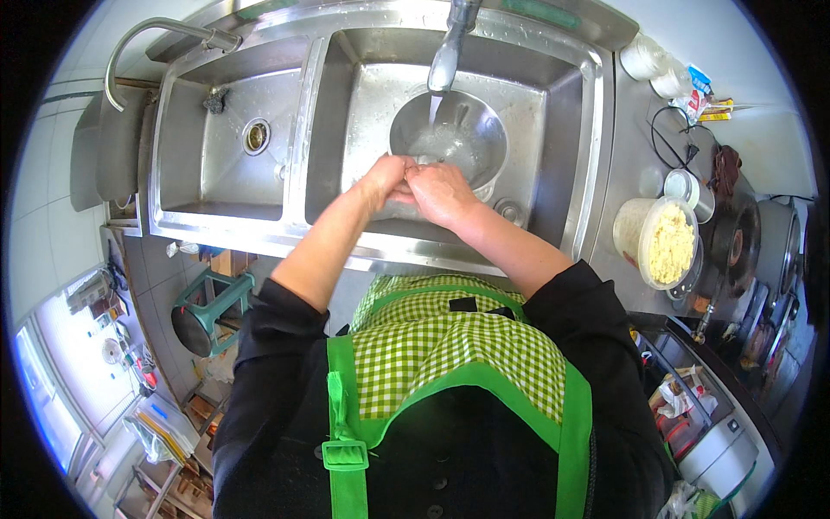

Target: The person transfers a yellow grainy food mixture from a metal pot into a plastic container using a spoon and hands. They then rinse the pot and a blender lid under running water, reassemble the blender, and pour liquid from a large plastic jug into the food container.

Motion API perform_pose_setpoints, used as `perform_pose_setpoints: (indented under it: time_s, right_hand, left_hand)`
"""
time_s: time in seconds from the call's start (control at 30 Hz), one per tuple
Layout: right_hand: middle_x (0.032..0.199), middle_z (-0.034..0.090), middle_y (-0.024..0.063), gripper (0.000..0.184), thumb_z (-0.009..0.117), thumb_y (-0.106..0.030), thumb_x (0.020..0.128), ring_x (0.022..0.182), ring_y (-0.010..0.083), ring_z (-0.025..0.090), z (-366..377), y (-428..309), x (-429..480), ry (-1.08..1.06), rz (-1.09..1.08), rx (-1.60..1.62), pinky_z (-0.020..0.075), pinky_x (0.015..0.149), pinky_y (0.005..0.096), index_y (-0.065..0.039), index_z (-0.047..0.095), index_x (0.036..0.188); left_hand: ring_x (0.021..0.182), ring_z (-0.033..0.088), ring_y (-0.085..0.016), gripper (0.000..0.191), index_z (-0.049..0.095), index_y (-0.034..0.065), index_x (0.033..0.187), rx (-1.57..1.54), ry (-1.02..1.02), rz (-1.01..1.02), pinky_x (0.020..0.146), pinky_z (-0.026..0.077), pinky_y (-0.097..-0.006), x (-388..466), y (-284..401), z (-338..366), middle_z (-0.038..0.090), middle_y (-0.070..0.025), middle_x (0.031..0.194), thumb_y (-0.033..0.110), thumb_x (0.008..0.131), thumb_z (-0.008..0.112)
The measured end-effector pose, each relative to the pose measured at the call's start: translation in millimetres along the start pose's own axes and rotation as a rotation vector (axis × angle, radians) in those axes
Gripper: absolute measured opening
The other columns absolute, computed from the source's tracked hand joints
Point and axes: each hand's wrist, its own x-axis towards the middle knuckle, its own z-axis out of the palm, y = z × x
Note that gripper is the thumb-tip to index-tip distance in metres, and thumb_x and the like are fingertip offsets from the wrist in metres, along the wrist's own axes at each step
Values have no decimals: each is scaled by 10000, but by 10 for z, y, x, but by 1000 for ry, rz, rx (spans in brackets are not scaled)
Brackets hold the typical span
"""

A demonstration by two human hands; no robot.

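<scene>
My left hand and my right hand meet at the near rim of a round metal bowl. Their fingers are curled together, and whatever may lie between them is hidden. The bowl rests in the right basin of a stainless steel double sink. From the tap a stream of water runs into the bowl, where the water looks stirred and bubbly. A round metal drain fitting shows on the basin floor, right of my right hand.
In the left basin lie a dark scouring pad and a drain; a second tap arches beside it. Right of the sink, a plastic tub of pale yellow crumbly food stands near a black cable. A green stool is at lower left.
</scene>
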Motion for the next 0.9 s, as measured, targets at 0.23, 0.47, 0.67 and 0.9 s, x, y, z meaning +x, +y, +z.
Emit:
perform_pose_setpoints:
  time_s: [0.23,0.47,0.67,0.9]
  right_hand:
    - [1127,653,184,572,362,-548,965,1110,310,584,41,614,-217,-584,-77,132,438,968,425,-106,678,1146]
    - [1435,492,24,382,528,-266,873,1391,222,351,-78,973,555,236,-1027,-782,266,1142,346,-68,676,1164]
    - [1272,595,115,380,507,-282,910,1163,303,557,261,690,353,-526,-29,-4,443,982,401,-133,599,1248]
    - [1142,602,138,401,653,-145,803,957,352,594,-188,730,58,688,-194,-107,479,878,426,-66,587,1190]
  left_hand:
    - [744,710,-347,143,626,-119,767,677,-14,-167,587,628,-417,-108,891,-378,672,-245,883,-41,802,512]
    - [617,676,-266,206,554,-96,975,1304,-193,-321,545,576,-375,-1,1329,-36,650,-217,791,-10,804,480]
    - [765,676,-348,243,637,-81,919,1242,38,126,676,549,-422,140,1207,-282,657,-252,913,63,777,502]
    - [810,682,-299,576,440,50,1384,516,318,341,639,560,-405,247,521,-495,666,-216,1042,116,819,530]
